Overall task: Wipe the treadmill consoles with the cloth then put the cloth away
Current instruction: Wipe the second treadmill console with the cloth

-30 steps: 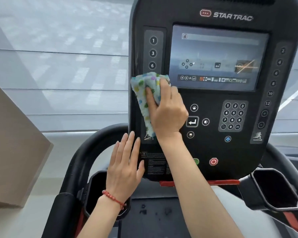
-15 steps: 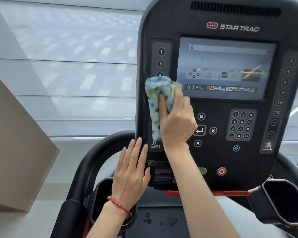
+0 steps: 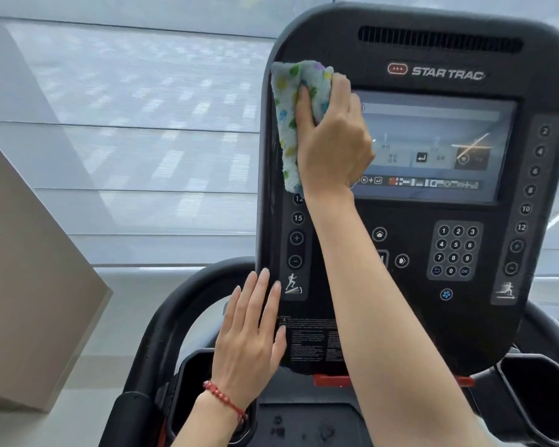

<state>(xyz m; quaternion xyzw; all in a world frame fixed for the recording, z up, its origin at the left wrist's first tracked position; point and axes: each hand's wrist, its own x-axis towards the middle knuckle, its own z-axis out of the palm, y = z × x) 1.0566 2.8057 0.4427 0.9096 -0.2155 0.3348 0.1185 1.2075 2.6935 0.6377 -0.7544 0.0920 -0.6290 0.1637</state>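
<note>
Cardboard-coloured box (image 3: 29, 285) sits at the far left, well apart from the machine, with pale window blinds (image 3: 142, 124) behind it. My left hand (image 3: 250, 346) comes next, a red bead bracelet (image 3: 225, 401) on its wrist; the fingers are straight and together, lying flat against the lower left edge of the treadmill console (image 3: 433, 317), beside the running-figure icon. Above it, my right hand (image 3: 333, 143) is curled round the cloth (image 3: 292, 104), a pale blue towel with coloured spots, and presses it against the console's upper left corner. The bunched cloth sticks out above and to the left of my fingers, and a loose strip hangs down along the left side of my palm to the wrist. My knuckles cover the left edge of the screen (image 3: 439, 146). Right of that lies the number keypad (image 3: 455, 251).
</note>
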